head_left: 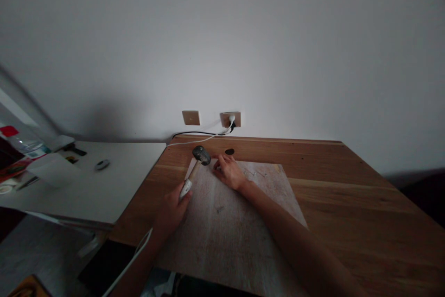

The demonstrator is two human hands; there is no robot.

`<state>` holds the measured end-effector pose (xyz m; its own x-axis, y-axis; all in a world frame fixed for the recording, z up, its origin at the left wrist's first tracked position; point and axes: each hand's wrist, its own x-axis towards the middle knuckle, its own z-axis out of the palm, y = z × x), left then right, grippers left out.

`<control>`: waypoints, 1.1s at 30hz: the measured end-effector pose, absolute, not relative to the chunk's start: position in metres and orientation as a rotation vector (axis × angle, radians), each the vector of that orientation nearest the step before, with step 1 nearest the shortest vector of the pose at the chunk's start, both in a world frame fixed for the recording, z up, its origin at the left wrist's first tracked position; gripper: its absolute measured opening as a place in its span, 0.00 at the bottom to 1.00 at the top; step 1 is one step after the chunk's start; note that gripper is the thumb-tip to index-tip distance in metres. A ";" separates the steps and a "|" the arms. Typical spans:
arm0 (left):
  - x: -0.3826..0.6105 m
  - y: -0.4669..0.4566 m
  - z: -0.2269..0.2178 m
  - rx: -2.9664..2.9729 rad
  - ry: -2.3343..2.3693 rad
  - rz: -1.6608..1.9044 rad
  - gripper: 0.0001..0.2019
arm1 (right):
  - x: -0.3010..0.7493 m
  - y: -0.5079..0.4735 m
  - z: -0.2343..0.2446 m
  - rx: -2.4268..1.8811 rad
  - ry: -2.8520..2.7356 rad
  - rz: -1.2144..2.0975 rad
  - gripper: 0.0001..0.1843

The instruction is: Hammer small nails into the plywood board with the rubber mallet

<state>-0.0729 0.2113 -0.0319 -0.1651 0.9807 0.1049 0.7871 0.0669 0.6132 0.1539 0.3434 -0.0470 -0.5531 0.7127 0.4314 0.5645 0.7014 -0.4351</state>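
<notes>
The left hand [174, 211] is clenched round the hammer [196, 163] handle, the head just beside the right hand [229, 173]. Its fingers [219, 168] rest bunched on the board [225, 236]; whether they pinch anything I cannot tell

Mostly wood, all matt.
Board [225, 227] pale, scuffed, rough; tabletop [347, 186] under board smooth brown grained wood; hammer [193, 172] over board: wooden handle, dull dark head.

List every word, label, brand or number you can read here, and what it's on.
No text is readable in this frame.
Bottle label, far left: there is print, but it is too blurred to read.
Red packaging beside it: too blurred to read.
Hammer, board, wall sockets: no markings visible.
</notes>
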 end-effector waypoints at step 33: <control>-0.072 0.198 -0.004 1.839 1.961 0.649 0.24 | 0.153 0.338 -0.044 -1.133 -2.204 0.205 0.49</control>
<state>-0.0722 0.1984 -0.0041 -0.0764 0.9962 0.0410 0.8238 0.0399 0.5655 0.1528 0.3380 -0.0441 -0.4211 0.7741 0.4727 0.6738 0.6158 -0.4084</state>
